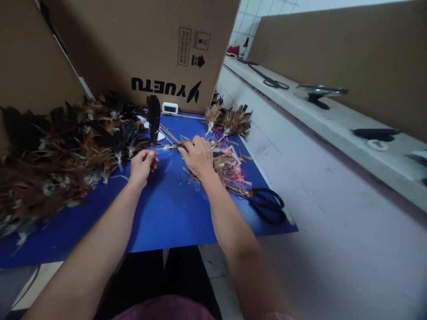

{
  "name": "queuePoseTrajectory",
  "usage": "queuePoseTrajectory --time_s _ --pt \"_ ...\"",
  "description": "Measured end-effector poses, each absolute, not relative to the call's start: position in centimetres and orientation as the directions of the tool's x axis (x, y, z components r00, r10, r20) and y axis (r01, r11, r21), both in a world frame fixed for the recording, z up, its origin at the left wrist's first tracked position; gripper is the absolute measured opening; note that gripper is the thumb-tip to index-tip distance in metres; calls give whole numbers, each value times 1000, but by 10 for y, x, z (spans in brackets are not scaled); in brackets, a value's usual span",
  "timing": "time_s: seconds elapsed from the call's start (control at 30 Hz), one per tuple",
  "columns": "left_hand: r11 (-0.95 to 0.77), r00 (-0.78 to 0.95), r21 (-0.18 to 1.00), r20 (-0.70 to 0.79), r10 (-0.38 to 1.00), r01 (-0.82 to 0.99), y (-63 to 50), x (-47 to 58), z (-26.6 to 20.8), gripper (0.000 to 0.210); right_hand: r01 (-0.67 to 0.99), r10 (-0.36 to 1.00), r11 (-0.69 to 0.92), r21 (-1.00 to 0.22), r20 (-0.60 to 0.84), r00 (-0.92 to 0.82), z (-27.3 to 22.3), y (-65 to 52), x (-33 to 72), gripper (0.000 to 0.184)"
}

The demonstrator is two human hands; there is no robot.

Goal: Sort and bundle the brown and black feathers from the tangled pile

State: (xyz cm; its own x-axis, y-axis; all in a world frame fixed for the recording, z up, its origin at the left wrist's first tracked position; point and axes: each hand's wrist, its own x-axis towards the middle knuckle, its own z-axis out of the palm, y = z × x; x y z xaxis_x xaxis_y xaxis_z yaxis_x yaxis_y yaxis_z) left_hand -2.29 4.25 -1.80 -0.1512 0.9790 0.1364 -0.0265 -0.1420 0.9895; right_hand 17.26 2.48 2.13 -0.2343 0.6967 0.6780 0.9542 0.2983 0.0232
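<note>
Between the thumb and fingertips of my left hand (143, 166), a black feather (154, 118) stands upright. My right hand (199, 156) is a short way to the right, palm down, with its thumb and forefinger closed around the dark end of a second feather (170, 147). That feather lies almost level, its pale downy part pointing towards my left hand. Loose brown feathers (222, 163), tangled with pinkish-red string (238, 178), lie beside and partly under my right hand. Its far fingers are partly hidden.
A heap of brown and black feather bunches (66, 155) covers the left of the blue table (167, 213). Black-handled scissors (267, 204) lie near the right edge. Smaller bunches (233, 120), a white digital device (170, 108) and a large cardboard box (133, 49) are behind. A ledge (290, 93) runs along the right.
</note>
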Motion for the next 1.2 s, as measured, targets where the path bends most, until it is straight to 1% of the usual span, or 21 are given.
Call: queuePoseTrajectory --time_s 0.07,0.23,0.53,0.67,0.97,1.07,1.2 --pt "-149 -184 988 142 973 -26 45 -24 -18 14 951 695 307 31 676 -246 23 25 173 42" --pt "-187 -211 982 180 961 -12 47 -25 -18 15 934 697 348 81 644 -316 22 26 175 36" --pt "-232 -164 961 255 953 148 44 -25 -19 21 903 715 411 126 571 -404 27 24 174 35" --pt "-201 -101 969 217 971 145 44 -26 -20 23 904 700 404 143 588 -406 24 26 176 37" --pt "-149 -20 989 149 989 21 36 -23 -12 23 914 725 368 171 562 -398 24 28 181 28" --pt "-150 6 988 150 989 35 35 -23 -12 22 913 726 372 171 559 -400 23 29 181 27" --pt "-154 36 982 151 988 107 35 -22 -13 20 909 720 383 161 564 -403 20 29 179 29"
